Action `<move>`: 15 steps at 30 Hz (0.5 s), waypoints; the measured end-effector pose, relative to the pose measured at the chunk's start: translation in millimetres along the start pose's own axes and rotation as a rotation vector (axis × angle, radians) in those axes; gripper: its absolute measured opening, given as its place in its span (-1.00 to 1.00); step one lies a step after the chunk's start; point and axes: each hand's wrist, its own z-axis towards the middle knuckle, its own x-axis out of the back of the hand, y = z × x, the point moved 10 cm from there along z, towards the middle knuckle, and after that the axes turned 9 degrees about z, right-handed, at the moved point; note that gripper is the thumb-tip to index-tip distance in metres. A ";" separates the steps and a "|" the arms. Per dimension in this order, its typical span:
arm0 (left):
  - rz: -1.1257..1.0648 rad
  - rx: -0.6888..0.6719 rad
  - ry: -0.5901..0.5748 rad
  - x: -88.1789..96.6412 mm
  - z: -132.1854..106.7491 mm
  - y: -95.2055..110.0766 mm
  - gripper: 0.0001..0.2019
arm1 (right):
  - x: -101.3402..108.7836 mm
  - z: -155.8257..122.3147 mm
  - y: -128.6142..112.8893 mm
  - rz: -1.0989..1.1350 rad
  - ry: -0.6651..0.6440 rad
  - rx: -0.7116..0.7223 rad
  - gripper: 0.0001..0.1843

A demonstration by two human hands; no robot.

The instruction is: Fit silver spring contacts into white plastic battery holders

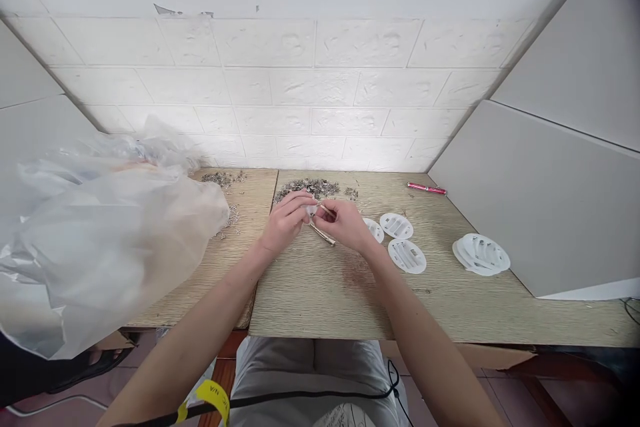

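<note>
My left hand (287, 223) has its fingers closed round a small white plastic piece (311, 209), which they partly cover. My right hand (345, 223) meets it from the right, pinching a thin tan stick-like tool (327, 211) whose end is at the white piece. Below the fingers, a slim stick with a dark end (323, 235) slants over the table; whether it belongs to the same tool I cannot tell. Just behind my hands spreads a pile of small metal pieces (315, 185). Beside my right wrist lie white slotted plastic discs (407, 255) with small metal bits in them.
A stack of similar white discs (481, 255) stands farther right. A red pen (427, 188) lies near the right panel (550, 200). On the left, a large translucent plastic bag (110, 233) bulges over the table (310, 300), with more metal pieces (220, 179) beside it.
</note>
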 end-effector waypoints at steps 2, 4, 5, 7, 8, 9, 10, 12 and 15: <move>0.001 -0.020 -0.012 -1.8 -0.7 1.5 -0.68 | -0.9 -0.1 0.8 -0.015 -0.016 0.006 -0.81; 0.002 -0.019 -0.015 -2.6 -1.7 0.6 -0.69 | -1.7 -0.2 0.4 -0.035 -0.004 0.015 -0.81; 0.002 -0.011 -0.010 -2.2 -2.2 -0.5 -0.69 | -1.8 -0.2 -0.7 -0.045 0.015 0.023 -0.80; 0.001 0.014 0.017 0.4 -3.0 -3.7 -0.71 | -1.3 -0.4 -3.5 -0.060 0.071 0.041 -0.78; -0.001 0.027 0.040 2.6 -3.2 -5.3 -0.72 | -1.1 -0.6 -4.6 -0.061 0.099 0.047 -0.77; -0.004 0.037 0.063 5.0 -3.4 -6.4 -0.72 | -0.9 -0.9 -5.1 -0.058 0.127 0.051 -0.76; -0.009 0.048 0.085 7.3 -3.3 -7.4 -0.73 | -0.7 -1.1 -5.0 -0.053 0.152 0.052 -0.76; -0.019 0.067 0.113 10.8 -2.5 -8.7 -0.73 | -1.4 -1.7 -3.3 -0.039 0.183 0.050 -0.78; -0.030 0.083 0.119 12.9 -0.6 -8.7 -0.73 | -3.4 -3.2 -1.3 -0.019 0.217 0.068 -0.78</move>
